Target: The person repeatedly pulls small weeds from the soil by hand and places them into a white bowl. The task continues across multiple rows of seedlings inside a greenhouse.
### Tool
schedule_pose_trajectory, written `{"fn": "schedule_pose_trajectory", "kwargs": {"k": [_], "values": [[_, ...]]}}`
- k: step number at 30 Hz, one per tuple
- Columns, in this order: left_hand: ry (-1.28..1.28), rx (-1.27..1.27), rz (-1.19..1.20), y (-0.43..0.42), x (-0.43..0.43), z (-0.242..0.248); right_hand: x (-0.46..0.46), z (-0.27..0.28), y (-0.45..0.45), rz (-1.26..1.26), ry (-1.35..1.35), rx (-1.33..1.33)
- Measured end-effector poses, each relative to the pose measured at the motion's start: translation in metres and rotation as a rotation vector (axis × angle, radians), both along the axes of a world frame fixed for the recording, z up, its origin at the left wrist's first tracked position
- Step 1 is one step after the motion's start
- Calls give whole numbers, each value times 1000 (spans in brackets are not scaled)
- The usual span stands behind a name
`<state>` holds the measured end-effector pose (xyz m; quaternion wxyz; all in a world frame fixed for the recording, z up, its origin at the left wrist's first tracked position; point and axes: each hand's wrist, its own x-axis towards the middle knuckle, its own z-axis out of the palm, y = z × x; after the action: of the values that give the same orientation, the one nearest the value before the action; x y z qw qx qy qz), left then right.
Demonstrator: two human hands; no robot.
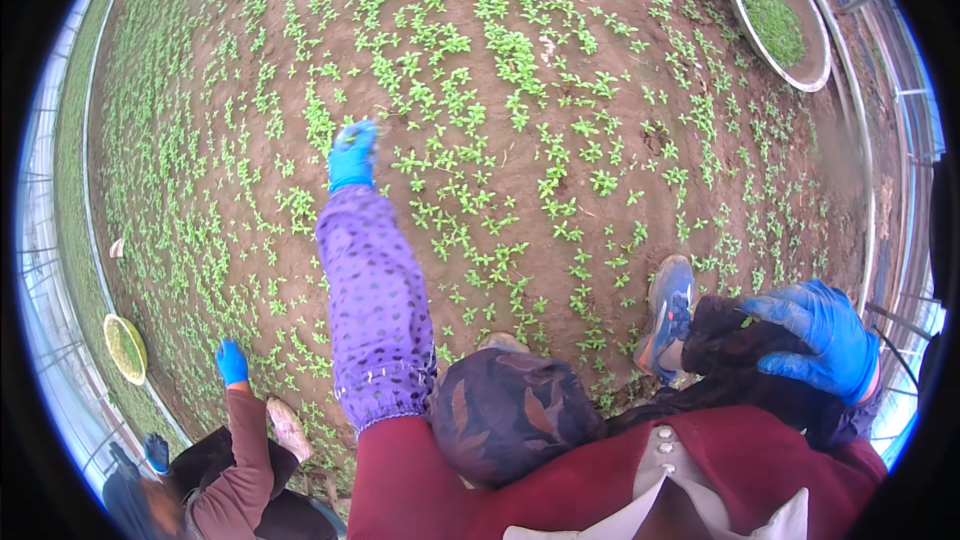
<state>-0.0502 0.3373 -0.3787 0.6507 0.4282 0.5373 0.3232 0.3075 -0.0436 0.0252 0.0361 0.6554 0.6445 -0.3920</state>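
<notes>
My left hand (353,155), in a blue glove with a purple spotted sleeve cover (375,300) behind it, reaches out low over the seedling bed (480,187). Its fingers are curled and blurred, and greenish bits show at the fingertips; whether it grips them is not clear. Small leafy seedlings (319,120) stand in brown soil just beside that hand. Over at the right, my right hand (821,337), also blue-gloved and soiled, rests on my dark-trousered knee with thumb and fingers apart. A small green leaf (748,322) lies by its fingertips.
A round basin (817,64) holding green plants sits at the upper right, near a pale pipe (866,165). Left of me crouches another person (232,465) with gloved hands, near a yellow basin (112,322). My shoe (670,307) stands among seedlings.
</notes>
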Motion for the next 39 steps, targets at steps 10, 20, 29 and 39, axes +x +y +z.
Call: {"fn": "schedule_pose_trajectory", "kwargs": {"k": [10, 20, 29, 39], "values": [[638, 70, -17, 31, -72, -44, -8, -1, 7, 12, 3, -3], [1298, 312, -298, 31, -18, -39, -9, -5, 15, 18, -29, -48], [259, -166, 92, 51, -68, -68, -6, -7, 12, 15, -36, -28], [-397, -175, 484, 26, -156, -36, -10, -3, 13, 15, -27, -36]]}}
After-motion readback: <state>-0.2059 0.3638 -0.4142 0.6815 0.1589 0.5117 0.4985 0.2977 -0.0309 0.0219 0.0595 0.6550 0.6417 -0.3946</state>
